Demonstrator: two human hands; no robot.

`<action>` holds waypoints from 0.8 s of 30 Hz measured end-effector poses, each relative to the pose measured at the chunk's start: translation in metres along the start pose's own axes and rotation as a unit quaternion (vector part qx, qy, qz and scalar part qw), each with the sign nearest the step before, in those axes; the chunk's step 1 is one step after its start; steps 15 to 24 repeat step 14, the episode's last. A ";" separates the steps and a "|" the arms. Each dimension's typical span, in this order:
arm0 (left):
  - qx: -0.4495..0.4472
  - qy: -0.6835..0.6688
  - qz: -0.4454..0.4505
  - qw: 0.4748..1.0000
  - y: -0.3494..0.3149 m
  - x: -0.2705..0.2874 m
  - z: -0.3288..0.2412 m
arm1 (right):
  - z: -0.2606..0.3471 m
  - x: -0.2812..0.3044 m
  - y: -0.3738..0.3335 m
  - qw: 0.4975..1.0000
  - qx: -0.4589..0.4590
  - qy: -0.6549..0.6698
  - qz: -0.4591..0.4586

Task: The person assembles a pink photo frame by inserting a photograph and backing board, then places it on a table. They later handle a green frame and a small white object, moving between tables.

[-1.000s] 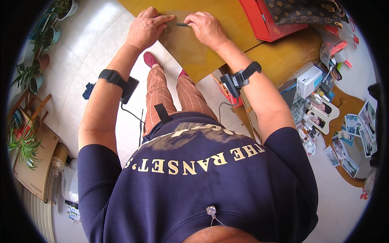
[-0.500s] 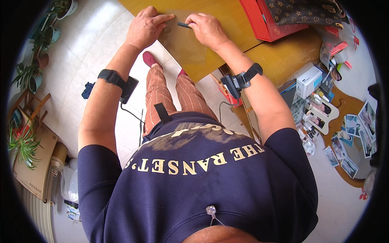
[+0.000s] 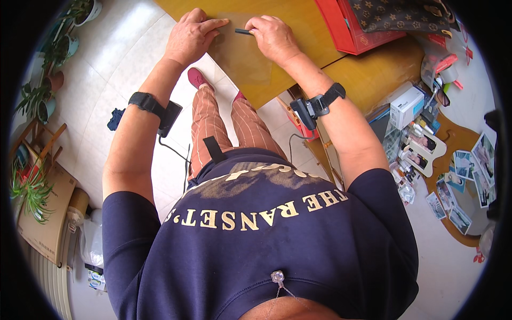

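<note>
A thin transparent sheet lies on the yellow-brown wooden table, its lower part near the table's front corner. My left hand rests at the sheet's left side. Its index finger stretches to the right over the sheet and the thumb is apart below it; nothing shows in this hand. Opposite it, my right hand pinches a short, dark, flat strip, whose free end points left over the sheet. What kind of tool the strip is, I cannot tell; its other end is hidden by my fingers.
Right of my right hand stand a red box and a brown patterned bag. Farther right are a white-and-blue carton, small bottles and several photos. Cables hang from the black wrist devices on both my forearms. Potted plants line the left.
My right hand and the dark strip have shifted very slightly to the right. The left hand stays in place on the sheet.
</note>
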State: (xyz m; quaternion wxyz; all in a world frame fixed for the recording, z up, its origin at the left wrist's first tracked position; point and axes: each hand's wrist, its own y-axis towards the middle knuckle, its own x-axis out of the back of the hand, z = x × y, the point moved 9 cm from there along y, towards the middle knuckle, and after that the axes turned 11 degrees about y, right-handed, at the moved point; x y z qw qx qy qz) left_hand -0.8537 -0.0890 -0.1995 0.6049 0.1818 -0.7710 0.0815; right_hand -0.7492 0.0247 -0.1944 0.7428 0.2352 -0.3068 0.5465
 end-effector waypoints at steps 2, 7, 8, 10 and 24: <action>-0.003 0.000 -0.008 1.000 0.000 0.001 0.000 | 0.001 -0.003 -0.003 1.000 0.005 -0.004 0.011; 0.002 0.002 0.005 1.000 0.000 -0.001 0.000 | -0.001 0.004 -0.005 1.000 -0.007 -0.008 -0.002; 0.002 0.006 0.003 1.000 0.000 -0.001 0.000 | -0.001 0.005 -0.004 1.000 -0.009 -0.006 -0.010; 0.004 0.003 0.006 1.000 -0.001 -0.002 0.001 | 0.003 0.001 -0.010 1.000 -0.008 0.000 0.000; -0.002 0.002 0.004 1.000 -0.001 -0.002 0.000 | -0.002 0.003 -0.008 0.999 -0.028 -0.012 -0.013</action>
